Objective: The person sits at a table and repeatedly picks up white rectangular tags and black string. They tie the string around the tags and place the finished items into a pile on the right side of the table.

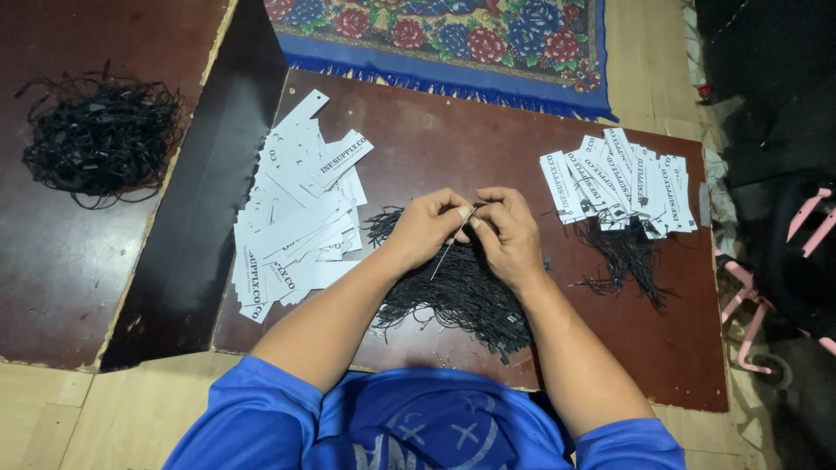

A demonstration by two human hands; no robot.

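Loose white tags (296, 213) lie toward the board's (453, 144) left edge, strung tags (623, 178) toward its right. At mid-board, over black strings (461, 296), both hands (470, 228) pinch one thin white tag (453, 241), seen edge-on.

left hand (427, 224), right hand (508, 228), fingertips meeting (pinched)

Counter (488, 148): dark reddish-brown.
Tags (296, 218): white, black print.
Strings (461, 296): black.
Rug (453, 39): blue border and fringe, red and blue flowers.
Sleeves (261, 418): bright blue.
Frame (753, 322): pink.
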